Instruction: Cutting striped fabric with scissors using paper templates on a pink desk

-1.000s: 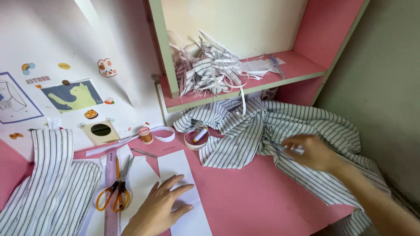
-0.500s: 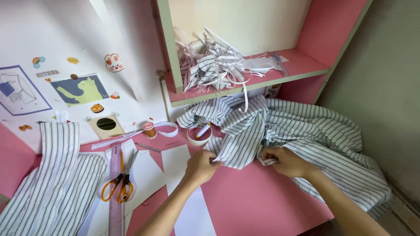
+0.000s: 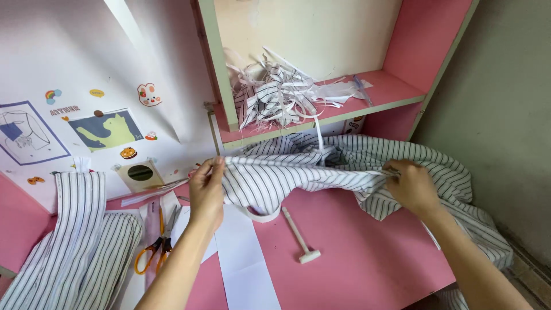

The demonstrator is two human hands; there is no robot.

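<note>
Mid-frame, left hand and right hand each pinch closed on the striped cloth, stretching its edge taut above the pink table; judged step: spreading, next needing even tension while lowering flat.

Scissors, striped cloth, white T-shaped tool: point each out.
scissors (image 3: 152,252), head view, on the orange handles.
striped cloth (image 3: 298,175), head view, on the stretched fold between the hands.
white T-shaped tool (image 3: 298,234), head view, on its shaft.
</note>
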